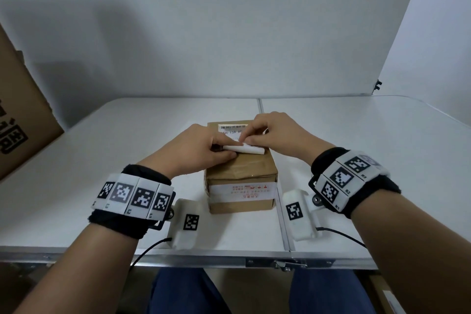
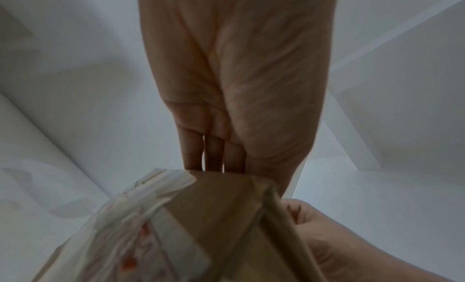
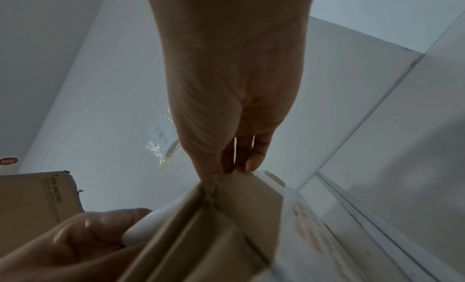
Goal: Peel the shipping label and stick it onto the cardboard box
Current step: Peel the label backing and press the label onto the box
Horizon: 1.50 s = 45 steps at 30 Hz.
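Note:
A small brown cardboard box (image 1: pixel 240 178) stands mid-table, with white printed tape round its front. On its top lies the white shipping label (image 1: pixel 233 130), barcode end at the far edge; its near part curls up into a white roll (image 1: pixel 246 149). My left hand (image 1: pixel 224 151) pinches the left end of that roll between thumb and fingers. My right hand (image 1: pixel 246 139) reaches in from the right, its curled fingertips pinching the label just behind the roll. In the right wrist view the roll (image 3: pixel 143 224) shows in the left hand's grip beside the box (image 3: pixel 234 210).
A large brown carton (image 1: pixel 17 120) leans at the far left. White panels wall the table (image 1: pixel 356 160) at the back and right. A seam (image 1: pixel 284 224) runs down the tabletop just right of the box. Crumpled clear film (image 3: pixel 161 145) clings to the back panel.

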Each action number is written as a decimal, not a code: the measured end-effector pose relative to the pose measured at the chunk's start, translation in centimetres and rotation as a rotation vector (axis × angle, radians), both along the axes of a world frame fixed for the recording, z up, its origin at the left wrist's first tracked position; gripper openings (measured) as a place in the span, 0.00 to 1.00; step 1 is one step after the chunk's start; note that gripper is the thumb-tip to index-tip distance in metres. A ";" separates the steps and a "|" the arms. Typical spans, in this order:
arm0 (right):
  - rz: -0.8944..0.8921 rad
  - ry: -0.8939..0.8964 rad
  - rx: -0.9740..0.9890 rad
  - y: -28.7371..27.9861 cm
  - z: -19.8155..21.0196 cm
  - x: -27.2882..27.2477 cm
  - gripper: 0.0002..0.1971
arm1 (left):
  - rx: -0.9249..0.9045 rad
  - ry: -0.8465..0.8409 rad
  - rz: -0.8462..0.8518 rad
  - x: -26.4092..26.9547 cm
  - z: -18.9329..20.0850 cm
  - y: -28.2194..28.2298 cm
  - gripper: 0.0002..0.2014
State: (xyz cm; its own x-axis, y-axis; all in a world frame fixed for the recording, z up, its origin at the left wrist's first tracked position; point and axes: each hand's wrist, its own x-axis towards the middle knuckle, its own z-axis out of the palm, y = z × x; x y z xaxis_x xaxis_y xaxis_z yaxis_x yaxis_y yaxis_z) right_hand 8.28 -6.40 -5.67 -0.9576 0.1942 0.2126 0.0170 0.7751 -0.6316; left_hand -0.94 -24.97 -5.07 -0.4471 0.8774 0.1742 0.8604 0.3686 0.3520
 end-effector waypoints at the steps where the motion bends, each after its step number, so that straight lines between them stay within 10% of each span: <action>1: 0.011 -0.004 0.021 0.0 0.1 -0.1 0.08 | -0.003 0.005 0.000 0.0 0.0 0.1 0.14; 19: 0.093 -0.186 0.298 1.9 -1.1 -0.8 0.41 | -0.016 -0.042 0.049 -0.1 -0.1 0.2 0.14; 45: 0.063 -0.333 0.203 -2.1 2.7 -1.6 0.22 | 0.056 -0.131 -0.009 -0.3 -0.7 -0.7 0.13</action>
State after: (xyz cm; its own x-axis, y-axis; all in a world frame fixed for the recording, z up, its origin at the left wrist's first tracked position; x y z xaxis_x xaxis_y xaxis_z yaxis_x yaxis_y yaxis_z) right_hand 6.69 -8.54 -3.02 -0.9893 0.1192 -0.0839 0.1440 0.8896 -0.4335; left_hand -1.27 -25.63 -5.75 -0.4616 0.8718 0.1640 0.8089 0.3377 0.4814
